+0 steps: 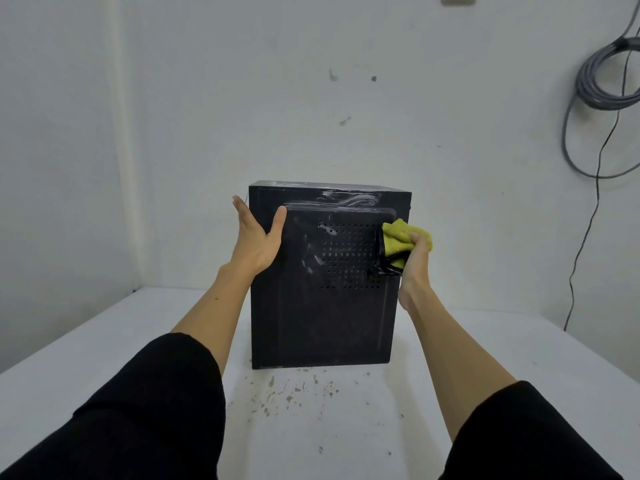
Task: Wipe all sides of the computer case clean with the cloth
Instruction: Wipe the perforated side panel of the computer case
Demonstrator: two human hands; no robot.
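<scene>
I see the black computer case [322, 299] standing upright on the white bench [104, 341] — my left hand [258, 237] braces its upper left edge, fingers straight, while my right hand [414, 268] clutches the yellow cloth [398, 237] against its right edge — the perforated panel faces me.

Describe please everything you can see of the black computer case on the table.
The computer case is a black box, metal by its look, standing upright on the white table. The side panel facing the camera has a grid of small vent holes in its upper part and shows wet or smeared streaks near the top. The left hand holds its upper left edge, thumb on the panel. The right hand presses a yellow-green cloth against its upper right edge.
</scene>
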